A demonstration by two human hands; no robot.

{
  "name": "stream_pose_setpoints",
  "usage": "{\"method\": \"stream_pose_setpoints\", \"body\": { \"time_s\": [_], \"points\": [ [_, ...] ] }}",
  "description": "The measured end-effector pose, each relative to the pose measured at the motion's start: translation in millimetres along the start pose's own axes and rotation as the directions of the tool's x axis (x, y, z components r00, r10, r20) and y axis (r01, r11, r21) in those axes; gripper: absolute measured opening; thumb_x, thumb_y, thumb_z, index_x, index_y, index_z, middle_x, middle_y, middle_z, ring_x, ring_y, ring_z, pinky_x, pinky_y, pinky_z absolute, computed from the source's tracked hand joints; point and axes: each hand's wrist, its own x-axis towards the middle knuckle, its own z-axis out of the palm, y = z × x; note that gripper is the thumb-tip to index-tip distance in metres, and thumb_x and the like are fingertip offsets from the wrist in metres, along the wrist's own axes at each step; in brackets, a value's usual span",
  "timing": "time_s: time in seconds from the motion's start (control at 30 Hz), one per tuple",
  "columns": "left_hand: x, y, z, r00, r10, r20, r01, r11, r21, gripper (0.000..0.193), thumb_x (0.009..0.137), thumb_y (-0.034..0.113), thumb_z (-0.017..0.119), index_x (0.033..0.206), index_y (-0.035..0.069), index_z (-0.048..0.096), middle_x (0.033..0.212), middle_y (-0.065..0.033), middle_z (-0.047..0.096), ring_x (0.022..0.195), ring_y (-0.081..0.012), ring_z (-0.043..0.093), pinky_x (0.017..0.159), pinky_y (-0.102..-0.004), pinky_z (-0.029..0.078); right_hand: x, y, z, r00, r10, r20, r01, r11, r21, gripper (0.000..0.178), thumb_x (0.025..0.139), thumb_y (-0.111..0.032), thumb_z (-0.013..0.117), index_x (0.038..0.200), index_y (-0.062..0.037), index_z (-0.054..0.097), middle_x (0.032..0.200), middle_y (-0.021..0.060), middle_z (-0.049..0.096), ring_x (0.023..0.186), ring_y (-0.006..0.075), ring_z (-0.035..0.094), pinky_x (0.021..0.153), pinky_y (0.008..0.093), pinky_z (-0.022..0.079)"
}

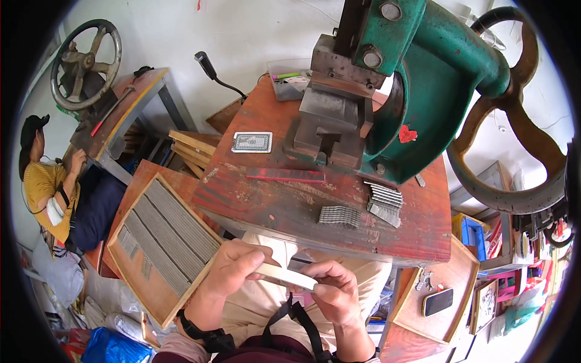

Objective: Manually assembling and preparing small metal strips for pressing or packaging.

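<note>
Hands (334,294) gripping pale strip (284,276), tray (154,293) of grey pieces (175,233)

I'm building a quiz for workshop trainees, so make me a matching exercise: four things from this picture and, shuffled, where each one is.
1. pale strip
2. phone
3. red heart
4. grey patterned card

A. in the shallow wooden tray at right
B. on the reddish table, left of the press
C. between left hand and right hand
D. on the green press

Pairs: 1-C, 2-A, 3-D, 4-B
</note>
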Motion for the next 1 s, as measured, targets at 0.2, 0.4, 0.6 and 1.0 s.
{"method": "stream_pose_setpoints", "body": {
  "time_s": [0.2, 0.4, 0.6, 1.0],
  "points": [
    [9.6, 12.0, 9.2, 0.981, 0.143, 0.133, -0.192, 0.838, 0.511, 0.021, 0.087, 0.014, 0.061, 0.088, -0.005, 0.069, 0.058, -0.0058, 0.051, 0.052, -0.0111, 0.045, 0.049, -0.0291, 0.033, 0.6, -1.8, 4.2, 0.981, 0.030, -0.190, -0.062, 0.984, -0.168, 0.026, 0.081, 0.000, 0.058, 0.107, 0.0050, 0.059, 0.103, 0.0139, 0.063, 0.096, 0.0181, 0.058, 0.084, 0.0306, 0.044],
    [8.1, 5.0, 17.7, 0.996, -0.079, -0.035, 0.082, 0.992, 0.094, 0.026, 0.088, 0.018, 0.063, 0.098, -0.006, 0.067, 0.080, -0.0097, 0.064, 0.067, -0.0125, 0.054, 0.060, -0.0265, 0.040, 4.3, -6.7, -1.8, 0.985, -0.030, -0.173, 0.041, 0.997, 0.060, 0.021, 0.080, -0.004, 0.057, 0.099, 0.0051, 0.059, 0.093, 0.0160, 0.062, 0.090, 0.0235, 0.057, 0.084, 0.0340, 0.044],
    [6.5, 6.9, 19.5, 0.990, -0.072, 0.118, 0.093, 0.980, -0.175, 0.048, 0.083, 0.013, 0.068, 0.120, -0.013, 0.051, 0.097, -0.0167, 0.062, 0.090, -0.0233, 0.060, 0.081, -0.0351, 0.047, 12.2, -20.7, 0.8, 0.954, -0.052, -0.296, 0.146, 0.942, 0.304, 0.018, 0.071, -0.014, 0.053, 0.082, 0.0013, 0.055, 0.069, 0.0095, 0.048, 0.069, 0.0222, 0.046, 0.072, 0.0349, 0.040],
    [12.6, -1.1, 29.4, 0.993, -0.044, 0.110, 0.068, 0.973, -0.222, 0.042, 0.087, -0.002, 0.060, 0.128, -0.007, 0.049, 0.105, -0.0117, 0.062, 0.095, -0.0159, 0.059, 0.084, -0.0280, 0.047, 5.6, -4.7, -12.7, 0.943, -0.010, -0.334, 0.198, 0.823, 0.532, 0.014, 0.061, 0.009, 0.047, 0.068, -0.0030, 0.045, 0.075, 0.0119, 0.053, 0.075, 0.0233, 0.048, 0.083, 0.0357, 0.043]
  ]
}}
